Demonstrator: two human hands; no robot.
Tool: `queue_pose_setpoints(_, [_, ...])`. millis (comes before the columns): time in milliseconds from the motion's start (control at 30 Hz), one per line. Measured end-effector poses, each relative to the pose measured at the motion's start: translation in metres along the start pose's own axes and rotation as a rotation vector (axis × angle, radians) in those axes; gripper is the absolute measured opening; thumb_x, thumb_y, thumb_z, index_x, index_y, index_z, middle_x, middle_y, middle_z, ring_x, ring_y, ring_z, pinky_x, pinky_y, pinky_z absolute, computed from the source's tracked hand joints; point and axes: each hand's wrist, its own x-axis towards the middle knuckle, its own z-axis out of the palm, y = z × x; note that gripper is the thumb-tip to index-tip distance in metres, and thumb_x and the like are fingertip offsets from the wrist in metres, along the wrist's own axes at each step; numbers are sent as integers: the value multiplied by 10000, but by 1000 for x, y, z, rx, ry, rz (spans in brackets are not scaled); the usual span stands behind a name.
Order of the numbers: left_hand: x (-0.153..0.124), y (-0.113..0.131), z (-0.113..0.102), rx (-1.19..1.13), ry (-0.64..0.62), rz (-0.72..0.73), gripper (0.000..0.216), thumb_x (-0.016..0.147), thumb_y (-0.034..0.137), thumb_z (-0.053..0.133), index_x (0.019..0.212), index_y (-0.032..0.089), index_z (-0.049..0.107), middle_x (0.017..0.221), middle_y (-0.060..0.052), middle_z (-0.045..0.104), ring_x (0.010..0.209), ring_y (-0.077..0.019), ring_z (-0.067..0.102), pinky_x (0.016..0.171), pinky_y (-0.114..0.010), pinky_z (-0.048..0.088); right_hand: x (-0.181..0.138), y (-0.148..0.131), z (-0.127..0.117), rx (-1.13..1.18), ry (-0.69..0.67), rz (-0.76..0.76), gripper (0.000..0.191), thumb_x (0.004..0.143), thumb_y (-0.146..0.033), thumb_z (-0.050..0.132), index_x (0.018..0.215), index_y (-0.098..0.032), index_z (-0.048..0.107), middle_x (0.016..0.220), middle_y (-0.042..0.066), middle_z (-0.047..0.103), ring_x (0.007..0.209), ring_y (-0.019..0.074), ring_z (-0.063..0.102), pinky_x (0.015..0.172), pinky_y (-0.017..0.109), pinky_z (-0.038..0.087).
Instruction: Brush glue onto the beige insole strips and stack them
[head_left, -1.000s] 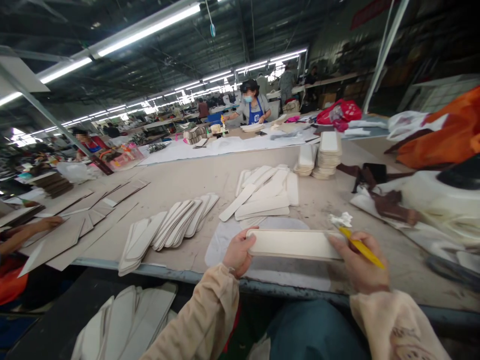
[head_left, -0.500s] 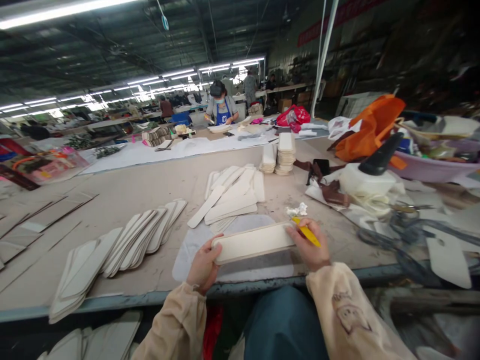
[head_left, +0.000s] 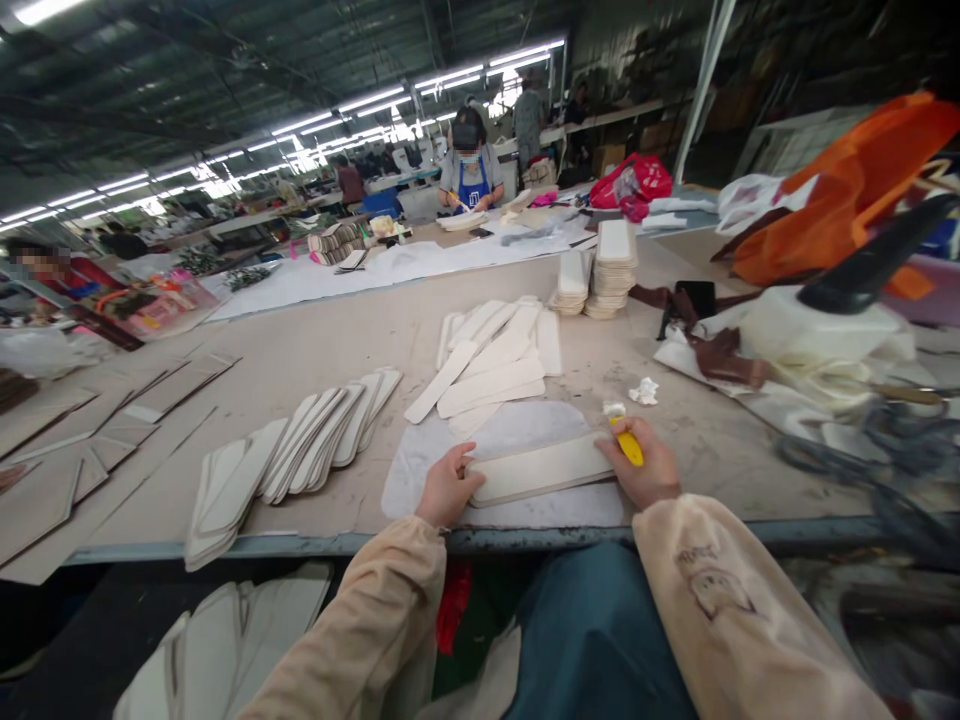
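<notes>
A long cream panel with rounded corners (head_left: 544, 468) lies low over a pale sheet (head_left: 409, 475) near the table's front edge. My left hand (head_left: 448, 487) pinches its left end between thumb and fingers. At the panel's right end, my right hand (head_left: 649, 468) is closed around a yellow-handled tool (head_left: 630, 447), and its fingertips also touch the panel. The tool's tip is too small to make out; a white clump (head_left: 613, 409) shows beside it. Just beyond the sheet, loose cream strips (head_left: 499, 380) lie in an overlapping pile.
Fanned panels (head_left: 307, 440) lie to the left, and two neat stacks (head_left: 613, 262) stand farther back. On the right are a white jug (head_left: 825, 325), scissors (head_left: 911, 394), dark straps and an orange bag (head_left: 847, 200). A co-worker (head_left: 471, 170) sits across the table.
The panel has come down closer to the sheet, with both hands still at its ends. My view has shifted, so the table's things appear farther right.
</notes>
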Motion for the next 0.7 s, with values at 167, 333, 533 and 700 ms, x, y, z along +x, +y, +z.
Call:
queue_pose_setpoints(167, [-1,-5,0,179,-3,57,557,721,172,621,1269,142,527,954,-40,696,803,-164,671,762,-290,543,1,-2,-1,-76,-18,-38,389,764,-611,547,854,-233,533,716,26,614,604,206,568,593,330,448])
queue_pose_setpoints(333, [-7,-5,0,519,60,289,488,756,153,573,1244,163,582,1189,-96,662,1087,-232,630,1004,-417,501,-1,-6,-3,-157,-7,-139,302,814,-536,534,899,-246,532,899,72,711,690,249,653,612,352,493])
queue_pose_setpoints(533, [-26,10,16,830,-46,697,447,900,183,457,1342,144,518,1506,-135,417,1436,-293,312,1151,-508,353,-13,-22,-2,-140,-212,-341,131,884,-357,532,966,-261,497,1197,91,678,932,254,696,736,350,550])
queue_pose_setpoints(700, [-35,18,44,985,-327,733,564,937,382,485,1421,101,420,1521,-142,399,1441,-318,294,1172,-497,304,-24,-27,3,-65,-500,-492,102,939,-349,462,888,-267,493,1040,32,704,988,201,672,814,316,538])
